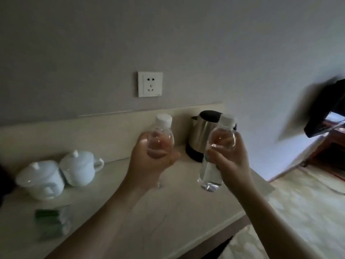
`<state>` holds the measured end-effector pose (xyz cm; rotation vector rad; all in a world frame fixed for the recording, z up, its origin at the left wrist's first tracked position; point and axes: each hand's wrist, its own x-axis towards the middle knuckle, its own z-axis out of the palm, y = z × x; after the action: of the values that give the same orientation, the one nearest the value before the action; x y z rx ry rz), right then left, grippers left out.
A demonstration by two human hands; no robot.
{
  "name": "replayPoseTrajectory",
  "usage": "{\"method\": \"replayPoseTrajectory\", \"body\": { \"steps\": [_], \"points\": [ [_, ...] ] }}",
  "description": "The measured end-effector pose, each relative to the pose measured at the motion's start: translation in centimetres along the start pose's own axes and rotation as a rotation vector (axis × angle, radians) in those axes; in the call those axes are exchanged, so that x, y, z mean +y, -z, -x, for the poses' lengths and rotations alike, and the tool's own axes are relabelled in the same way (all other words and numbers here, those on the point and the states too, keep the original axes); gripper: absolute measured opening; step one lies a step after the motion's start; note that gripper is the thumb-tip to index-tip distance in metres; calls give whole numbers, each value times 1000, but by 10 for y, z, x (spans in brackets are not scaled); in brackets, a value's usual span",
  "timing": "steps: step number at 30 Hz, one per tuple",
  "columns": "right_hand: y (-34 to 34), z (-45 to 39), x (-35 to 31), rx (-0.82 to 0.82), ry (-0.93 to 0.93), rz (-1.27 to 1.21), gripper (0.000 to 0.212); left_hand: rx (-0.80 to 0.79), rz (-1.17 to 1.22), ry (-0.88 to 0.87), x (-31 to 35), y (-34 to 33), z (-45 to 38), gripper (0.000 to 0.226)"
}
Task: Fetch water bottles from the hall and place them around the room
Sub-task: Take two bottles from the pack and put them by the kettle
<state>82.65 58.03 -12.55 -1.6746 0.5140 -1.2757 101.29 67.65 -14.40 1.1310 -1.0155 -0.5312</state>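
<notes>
Two clear plastic water bottles are held upright above the bench point(177, 212), neither set down. The left hand point(149, 157) wraps its fingers round the shoulder and body of the left bottle point(162, 136). The right hand point(230, 157) holds the right bottle point(211, 172) at mid-body, leaving its base exposed below the palm.

Handling assessment: both appear full and sealed under white ribbed screw caps, so moderately weighted for their size. The walls look thin, smooth and glossy, and will likely flex under a hard squeeze. A wrap around the body, as now, is judged the firmest purchase; the neck is narrower and gives less hold. Risk of breakage is low; the flat base should stand steadily on the bench.

Surroundings: the bench is a pale, matt, stone-like slab with a low upstand at the wall. At 12 o'clock from the right bottle stands a brushed-steel kettle point(203, 135) with black lid and base. At 9 o'clock from the hands sit two glazed white lidded cups point(59, 172), fragile. At 7 o'clock lie green sachets point(52, 223), blurred. A white wall socket point(150, 84) sits at 12 o'clock.
</notes>
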Motion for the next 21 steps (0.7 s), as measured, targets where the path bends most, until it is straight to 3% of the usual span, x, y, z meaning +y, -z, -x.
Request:
{"method": "replayPoseTrajectory", "body": {
  "steps": [3,11,21],
  "points": [
    [-17,-11,43,-132,-45,-48,46,175,-45,82,-29,3,7,57],
    [-27,-24,129,-322,-86,-77,58,523,-195,192,-91,-21,15,63],
    [-14,-24,176,-414,-174,-77,69,612,-358,167,-124,-40,14,48]
  ]
}}
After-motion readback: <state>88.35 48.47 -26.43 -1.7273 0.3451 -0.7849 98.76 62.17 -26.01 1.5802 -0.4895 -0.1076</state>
